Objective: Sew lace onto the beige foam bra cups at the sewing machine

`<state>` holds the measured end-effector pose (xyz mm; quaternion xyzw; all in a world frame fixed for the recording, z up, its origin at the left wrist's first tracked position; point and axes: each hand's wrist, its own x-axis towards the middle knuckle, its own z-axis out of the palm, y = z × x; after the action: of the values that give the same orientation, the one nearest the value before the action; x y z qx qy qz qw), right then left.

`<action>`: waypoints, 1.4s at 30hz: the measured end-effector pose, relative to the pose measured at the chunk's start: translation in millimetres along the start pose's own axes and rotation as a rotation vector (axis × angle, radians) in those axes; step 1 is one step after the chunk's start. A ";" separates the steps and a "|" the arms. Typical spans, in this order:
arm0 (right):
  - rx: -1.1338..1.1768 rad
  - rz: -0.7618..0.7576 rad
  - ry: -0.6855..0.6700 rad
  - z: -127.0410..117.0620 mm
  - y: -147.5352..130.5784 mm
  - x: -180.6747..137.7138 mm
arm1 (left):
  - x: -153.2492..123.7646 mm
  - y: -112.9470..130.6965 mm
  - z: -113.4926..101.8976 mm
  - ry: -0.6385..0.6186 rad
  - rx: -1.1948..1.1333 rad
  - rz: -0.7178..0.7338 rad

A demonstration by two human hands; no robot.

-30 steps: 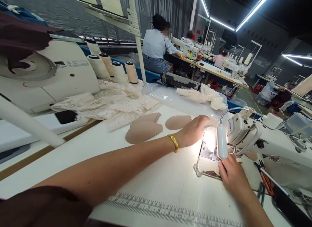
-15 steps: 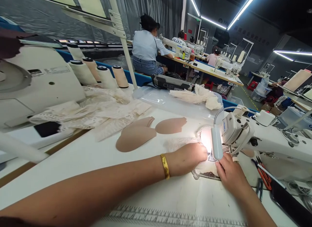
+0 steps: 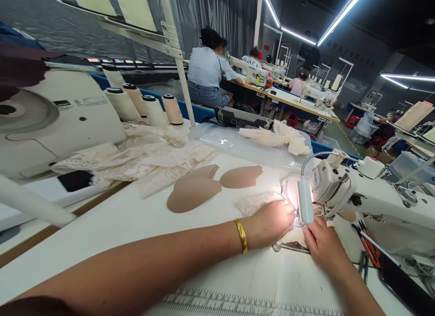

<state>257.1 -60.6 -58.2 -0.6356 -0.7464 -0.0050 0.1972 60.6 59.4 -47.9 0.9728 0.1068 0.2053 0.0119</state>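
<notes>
My left hand [image 3: 272, 223] lies on a small piece of white lace [image 3: 256, 202] at the needle of the white sewing machine [image 3: 356, 193], fingers curled down on the fabric under the bright lamp [image 3: 303, 202]. A gold bangle sits on that wrist. My right hand [image 3: 321, 243] rests just in front of the presser foot, fingers bent onto the fabric edge near the needle plate [image 3: 292, 246]. Two beige padded cups [image 3: 193, 193] and a third cup [image 3: 240, 176] lie on the white table [image 3: 136, 225] beyond my left hand.
A heap of cream lace [image 3: 142, 153] and several thread cones [image 3: 152, 110] stand at the back left beside another machine [image 3: 50, 121]. A clear tray [image 3: 238, 141] holds more lace. Scissors [image 3: 369, 246] lie at the right. Other people sew at tables behind.
My left hand came back from near the far beige cup to the needle, bringing white lace with it. My right hand stayed by the presser foot.
</notes>
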 end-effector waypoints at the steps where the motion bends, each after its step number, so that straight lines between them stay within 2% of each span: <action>1: 0.004 0.000 0.004 -0.3 -0.3 0.3 | 0.4 -0.2 -1.1 -0.007 0.013 0.002; 8: -0.053 -0.034 0.053 2.3 2.5 0.6 | 11.9 -3.1 4.6 -0.084 0.125 0.018; 12: -0.107 -0.174 0.168 7.8 3.8 -6.3 | 13.5 -2.9 -11.1 -0.177 0.155 -0.001; 16: -0.126 -0.318 0.206 7.4 -11.2 0.2 | -13.0 7.2 -61.8 -0.251 0.066 -0.119; 19: -0.101 -0.370 0.120 0.4 -41.6 12.4 | -50.6 25.8 -115.8 -0.223 -0.274 -0.133; 22: 0.145 -0.483 -0.036 -13.5 -81.8 6.2 | -96.0 44.3 -167.3 -0.206 -0.632 -0.182; 24: 0.394 -0.343 -0.222 -26.8 -107.7 -17.0 | -130.0 57.3 -188.1 -0.211 -0.737 -0.323; 25: 0.490 -0.254 -0.337 -32.3 -118.6 -33.8 | -147.6 65.2 -191.6 -0.239 -0.774 -0.386; 27: 0.620 -0.165 -0.516 -33.8 -133.1 -72.4 | -182.1 84.3 -181.8 -0.316 -0.799 -0.462; 29: 0.682 -0.087 -0.645 -17.3 -135.7 -109.4 | -211.0 105.9 -151.8 -0.349 -0.674 -0.513; 30: 0.700 -0.034 -0.636 -2.8 -132.7 -124.8 | -222.1 116.5 -132.0 -0.326 -0.552 -0.558; 32: 0.636 0.128 -0.391 32.0 -121.6 -148.1 | -236.9 134.9 -91.0 -0.315 -0.372 -0.622; 33: 0.607 0.169 -0.330 49.4 -115.4 -156.3 | -241.1 142.1 -72.8 -0.319 -0.300 -0.615; 35: 0.649 0.176 -0.359 77.9 -106.7 -167.8 | -246.3 151.9 -46.2 -0.361 -0.201 -0.593; 38: 0.746 0.107 -0.452 100.8 -107.8 -178.4 | -254.8 159.3 -33.0 -0.455 -0.176 -0.608; 42: 0.658 -0.079 -0.368 110.2 -117.3 -185.5 | -273.8 170.0 -41.6 -0.532 -0.241 -0.666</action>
<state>135.0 -230.3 -187.1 -0.4991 -0.7551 0.3414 0.2532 -166.0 -165.7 -107.0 0.8959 0.3829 -0.0563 0.2179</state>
